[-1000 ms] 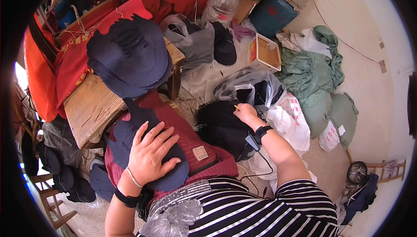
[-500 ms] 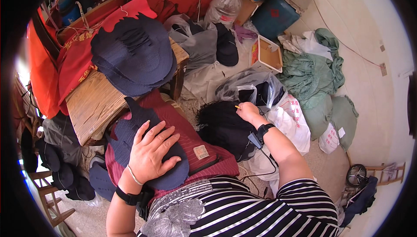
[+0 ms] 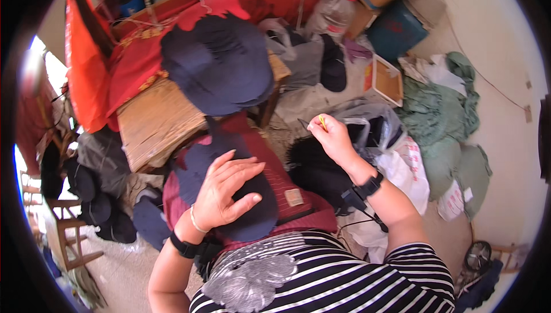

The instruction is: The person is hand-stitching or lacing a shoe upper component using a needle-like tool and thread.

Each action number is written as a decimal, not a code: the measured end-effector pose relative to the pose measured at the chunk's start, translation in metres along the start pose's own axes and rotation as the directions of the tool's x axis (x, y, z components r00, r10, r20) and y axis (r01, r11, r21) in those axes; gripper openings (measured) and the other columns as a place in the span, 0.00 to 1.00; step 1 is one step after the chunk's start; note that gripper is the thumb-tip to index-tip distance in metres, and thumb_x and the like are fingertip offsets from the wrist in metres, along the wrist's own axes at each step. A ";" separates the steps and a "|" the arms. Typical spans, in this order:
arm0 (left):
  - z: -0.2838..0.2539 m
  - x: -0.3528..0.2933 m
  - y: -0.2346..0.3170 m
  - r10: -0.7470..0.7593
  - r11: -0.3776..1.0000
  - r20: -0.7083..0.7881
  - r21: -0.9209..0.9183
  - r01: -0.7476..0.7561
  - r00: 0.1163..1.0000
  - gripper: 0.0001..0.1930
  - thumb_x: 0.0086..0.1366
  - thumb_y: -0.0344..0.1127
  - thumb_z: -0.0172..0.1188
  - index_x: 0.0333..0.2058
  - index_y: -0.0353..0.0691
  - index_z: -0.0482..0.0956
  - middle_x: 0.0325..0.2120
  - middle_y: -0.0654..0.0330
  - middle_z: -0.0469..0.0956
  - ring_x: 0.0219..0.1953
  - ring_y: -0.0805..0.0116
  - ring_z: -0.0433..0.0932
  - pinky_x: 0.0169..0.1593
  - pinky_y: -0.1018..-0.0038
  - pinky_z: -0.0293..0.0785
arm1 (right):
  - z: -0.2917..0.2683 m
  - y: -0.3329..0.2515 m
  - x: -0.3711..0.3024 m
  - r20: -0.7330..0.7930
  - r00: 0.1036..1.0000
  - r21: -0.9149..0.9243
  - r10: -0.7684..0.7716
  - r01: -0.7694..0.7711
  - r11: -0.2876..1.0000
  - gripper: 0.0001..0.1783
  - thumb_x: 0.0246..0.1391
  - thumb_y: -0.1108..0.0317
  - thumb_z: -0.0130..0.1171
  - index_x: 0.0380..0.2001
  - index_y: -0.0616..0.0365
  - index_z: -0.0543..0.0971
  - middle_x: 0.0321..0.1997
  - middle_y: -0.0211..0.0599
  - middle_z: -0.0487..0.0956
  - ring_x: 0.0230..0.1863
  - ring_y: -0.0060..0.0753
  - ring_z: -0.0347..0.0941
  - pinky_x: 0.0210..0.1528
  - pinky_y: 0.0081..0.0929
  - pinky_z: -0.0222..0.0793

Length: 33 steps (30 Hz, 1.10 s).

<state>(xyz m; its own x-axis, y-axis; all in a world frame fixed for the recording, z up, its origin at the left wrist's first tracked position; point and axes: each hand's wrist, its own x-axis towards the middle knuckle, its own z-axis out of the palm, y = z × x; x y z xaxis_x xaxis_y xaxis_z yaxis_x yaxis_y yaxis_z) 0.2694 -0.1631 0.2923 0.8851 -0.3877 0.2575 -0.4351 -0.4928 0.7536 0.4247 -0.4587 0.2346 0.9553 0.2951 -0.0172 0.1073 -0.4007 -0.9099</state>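
Note:
My left hand (image 3: 232,184) is over a dark blue textured fabric piece (image 3: 252,215) that lies across the maroon striped cloth (image 3: 301,189) on my lap. Its fingers are stretched out and slightly bent, holding nothing. Pinched between the fingertips of my right hand (image 3: 336,141) is a small thin yellow tool (image 3: 322,122); a dark slender bit sticks out to the left of the fingers, too small to name. Below and left of that hand lies a black fringed bundle (image 3: 313,166). A stack of dark blue fabric pieces (image 3: 221,72) rests on the wooden bench (image 3: 155,123).
Right of the bundle are plastic bags (image 3: 376,123) with dark cloth and a white sack (image 3: 413,169). Beyond stand an open box (image 3: 387,80), a large clear bottle (image 3: 333,14) and green sacks (image 3: 436,109). Dark caps (image 3: 94,210) lie at left beside a wooden chair (image 3: 63,232).
My right hand has lifted up and away from the black bundle with the yellow tool. The left hand's fingers have bent and risen a little off the fabric. The whole view has shifted.

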 end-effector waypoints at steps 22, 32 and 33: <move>-0.017 -0.043 -0.005 -0.664 0.127 -0.150 -0.988 -0.088 0.732 0.20 0.79 0.33 0.48 0.65 0.34 0.69 0.35 0.64 0.76 0.29 0.81 0.63 0.34 0.82 0.62 | 0.100 -0.125 -0.065 0.893 0.210 0.181 -0.399 0.644 0.743 0.07 0.52 0.67 0.61 0.33 0.57 0.75 0.27 0.39 0.78 0.30 0.48 0.78 0.30 0.43 0.75; -0.006 -0.046 -0.003 -0.716 0.415 -0.271 -0.906 0.080 0.643 0.13 0.78 0.37 0.50 0.52 0.37 0.78 0.27 0.66 0.77 0.23 0.83 0.62 0.30 0.85 0.59 | 0.109 -0.151 -0.045 0.771 0.601 0.118 -0.209 0.188 0.975 0.13 0.72 0.60 0.51 0.46 0.60 0.71 0.34 0.44 0.76 0.36 0.42 0.78 0.40 0.33 0.72; -0.004 -0.046 -0.003 -0.704 0.441 -0.293 -0.895 0.075 0.647 0.12 0.78 0.36 0.52 0.51 0.37 0.79 0.28 0.67 0.79 0.24 0.84 0.64 0.30 0.86 0.60 | 0.112 -0.150 -0.039 0.707 0.689 0.143 -0.159 0.080 0.986 0.10 0.73 0.64 0.50 0.46 0.60 0.70 0.33 0.41 0.75 0.34 0.35 0.76 0.38 0.30 0.71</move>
<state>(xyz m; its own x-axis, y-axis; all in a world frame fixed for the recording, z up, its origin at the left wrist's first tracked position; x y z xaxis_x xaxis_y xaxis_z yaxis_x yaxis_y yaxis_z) 0.2303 -0.1404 0.2804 0.9271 0.3246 -0.1872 0.0224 0.4506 0.8924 0.3407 -0.3132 0.3253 0.4468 0.8802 -0.1604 0.1433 -0.2473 -0.9583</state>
